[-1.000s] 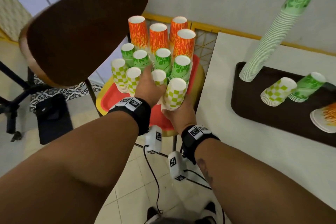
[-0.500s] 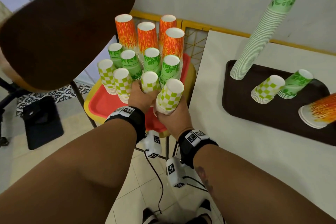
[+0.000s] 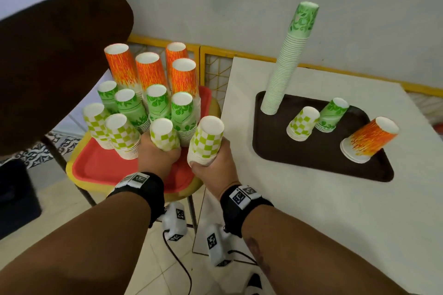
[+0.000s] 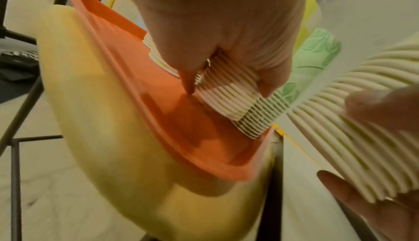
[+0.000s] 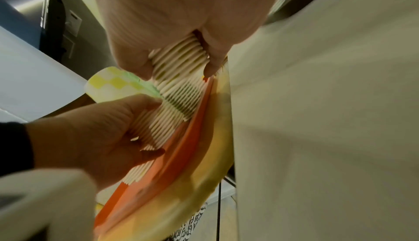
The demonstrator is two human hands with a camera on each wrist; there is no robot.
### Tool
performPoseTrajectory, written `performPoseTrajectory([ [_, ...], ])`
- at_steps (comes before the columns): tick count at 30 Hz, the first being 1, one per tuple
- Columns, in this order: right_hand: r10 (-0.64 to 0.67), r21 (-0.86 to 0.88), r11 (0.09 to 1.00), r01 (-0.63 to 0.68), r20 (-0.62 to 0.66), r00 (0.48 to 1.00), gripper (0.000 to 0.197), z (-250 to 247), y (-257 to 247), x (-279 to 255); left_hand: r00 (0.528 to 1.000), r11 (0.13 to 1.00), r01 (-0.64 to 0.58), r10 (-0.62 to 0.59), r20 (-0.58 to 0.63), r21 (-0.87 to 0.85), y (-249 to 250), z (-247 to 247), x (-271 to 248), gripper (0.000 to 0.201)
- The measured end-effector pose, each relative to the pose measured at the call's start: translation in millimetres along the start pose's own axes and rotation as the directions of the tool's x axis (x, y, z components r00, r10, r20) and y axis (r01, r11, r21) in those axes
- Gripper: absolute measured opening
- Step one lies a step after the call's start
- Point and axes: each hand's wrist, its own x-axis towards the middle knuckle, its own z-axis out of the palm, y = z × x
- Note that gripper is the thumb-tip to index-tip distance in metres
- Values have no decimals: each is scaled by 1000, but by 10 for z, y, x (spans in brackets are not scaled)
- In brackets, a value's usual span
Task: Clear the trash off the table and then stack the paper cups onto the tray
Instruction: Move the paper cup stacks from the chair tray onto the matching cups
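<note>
Gripping one checkered cup stack (image 3: 165,135) in left hand (image 3: 157,157) & another (image 3: 206,142) in right hand (image 3: 215,163) — approx. twelve stacks on red tray (image 3: 96,167) frame left, only four on brown tray (image 3: 318,155) at right — mostly undone.

Canteen-like room: cup stacks (image 3: 153,93), serving tray (image 3: 321,163).

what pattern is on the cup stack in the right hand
Lime-green and white checks on the cup stack that the right hand grips; clearest in the head view.

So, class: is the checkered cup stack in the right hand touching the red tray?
Cannot tell. In the head view the right hand hides the base of its checkered stack over the red tray.
</note>
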Motion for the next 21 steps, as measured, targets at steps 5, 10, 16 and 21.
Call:
performPoseTrajectory([
  [5, -55, -30, 998, 53, -63, 997, 68, -476, -151, 147, 993, 993, -101, 96, -67, -67, 526, 97, -430, 51],
  [10, -103, -68, 993, 93, -164, 981, 64, -1049, -221, 408, 986, 979, -168, 167, -18, -117, 1018, 576, -641, 52],
  [16, -190, -130, 979, 158, -285, 940, 70, -1861, -174, 807, 958, 949, -261, 277, 70, -176, 1747, 1397, -676, 48],
  [21, -211, -198, 969, 147, -356, 911, 76, -2459, -17, 1230, 973, 954, -217, 228, 32, -207, 2194, 1912, -624, 54],
])
